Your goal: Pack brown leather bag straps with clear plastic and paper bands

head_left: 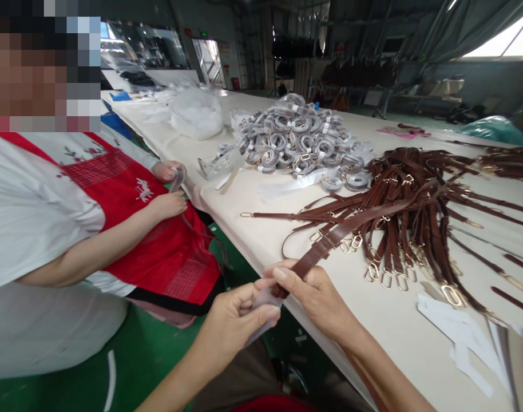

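Note:
Near the table edge, my right hand (pixel 308 289) is closed around a brown leather strap (pixel 319 250), thumb on top. The strap runs from my fingers up to a heap of similar brown straps (pixel 409 171) with gold-coloured metal buckles. Close beside it, my left hand (pixel 240 317) pinches a clear plastic sleeve (pixel 264 309) between thumb and fingers. The strap's near end is at the mouth of the sleeve; my fingers partly hide how far inside it sits.
A co-worker in a red apron (pixel 158 240) stands to the left, holding a wrapped strap. Plastic-wrapped coiled straps (pixel 296 140) are piled on the white table (pixel 244 246). A clear plastic bag (pixel 197 111) lies farther back. White paper pieces (pixel 459 332) lie at the right.

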`<move>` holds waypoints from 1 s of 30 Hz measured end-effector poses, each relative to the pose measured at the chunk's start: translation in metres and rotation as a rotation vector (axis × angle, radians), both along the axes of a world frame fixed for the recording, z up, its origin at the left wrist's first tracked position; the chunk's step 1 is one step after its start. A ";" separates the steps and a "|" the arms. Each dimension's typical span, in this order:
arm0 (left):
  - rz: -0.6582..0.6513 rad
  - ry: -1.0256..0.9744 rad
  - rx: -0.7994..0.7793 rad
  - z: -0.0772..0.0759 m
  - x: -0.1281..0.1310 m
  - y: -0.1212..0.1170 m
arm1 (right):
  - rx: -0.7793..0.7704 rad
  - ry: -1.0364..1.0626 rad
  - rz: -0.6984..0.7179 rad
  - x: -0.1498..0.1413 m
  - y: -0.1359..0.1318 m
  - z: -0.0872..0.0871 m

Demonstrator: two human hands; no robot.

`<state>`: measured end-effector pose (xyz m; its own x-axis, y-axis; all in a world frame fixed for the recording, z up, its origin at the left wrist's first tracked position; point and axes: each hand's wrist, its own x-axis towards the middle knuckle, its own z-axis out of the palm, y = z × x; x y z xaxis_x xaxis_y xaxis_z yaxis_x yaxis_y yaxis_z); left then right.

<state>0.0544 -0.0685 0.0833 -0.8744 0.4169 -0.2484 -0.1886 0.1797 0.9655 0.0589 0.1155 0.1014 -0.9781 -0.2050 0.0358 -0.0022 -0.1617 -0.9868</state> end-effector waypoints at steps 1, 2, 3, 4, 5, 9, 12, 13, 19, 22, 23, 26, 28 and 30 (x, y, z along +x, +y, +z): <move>0.000 0.019 0.017 -0.002 -0.001 -0.001 | -0.005 -0.010 -0.016 -0.001 0.000 0.001; -0.015 0.036 0.028 -0.004 -0.002 -0.003 | -0.017 -0.028 -0.033 -0.003 0.000 0.001; -0.041 0.046 0.040 -0.007 -0.002 -0.005 | -0.030 -0.041 -0.043 -0.004 0.001 0.002; -0.074 0.044 0.059 -0.009 -0.003 -0.008 | -0.041 -0.048 -0.047 -0.006 0.002 0.003; -0.108 0.032 0.085 -0.011 -0.003 -0.010 | -0.046 -0.051 -0.042 -0.008 0.002 0.004; -0.135 -0.001 0.137 -0.014 -0.011 -0.014 | -0.004 0.000 -0.011 -0.017 0.006 0.017; -0.113 0.129 0.038 -0.005 -0.024 -0.010 | 0.043 0.091 -0.027 -0.025 0.010 0.033; -0.109 0.201 -0.017 0.000 -0.028 -0.008 | 0.031 0.114 -0.039 -0.027 0.012 0.039; -0.054 0.516 -0.191 0.027 -0.046 0.004 | -0.097 0.222 -0.051 -0.033 0.028 0.069; -0.031 0.544 -0.204 0.029 -0.049 0.011 | -0.083 0.267 -0.114 -0.031 0.038 0.075; -0.029 0.542 -0.205 0.029 -0.049 0.013 | -0.074 0.285 -0.143 -0.030 0.041 0.076; -0.024 0.527 -0.207 0.027 -0.049 0.019 | -0.048 0.329 -0.161 -0.028 0.049 0.076; -0.011 0.523 -0.191 0.027 -0.049 0.023 | -0.032 0.347 -0.130 -0.028 0.050 0.077; 0.007 0.529 -0.159 0.029 -0.050 0.029 | -0.023 0.339 -0.099 -0.030 0.050 0.078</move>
<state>0.0048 -0.0397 0.1124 -0.8997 0.4039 0.1657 0.3128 0.3317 0.8900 0.0294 0.1651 0.1792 -0.9251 -0.1048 0.3650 -0.3456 -0.1662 -0.9236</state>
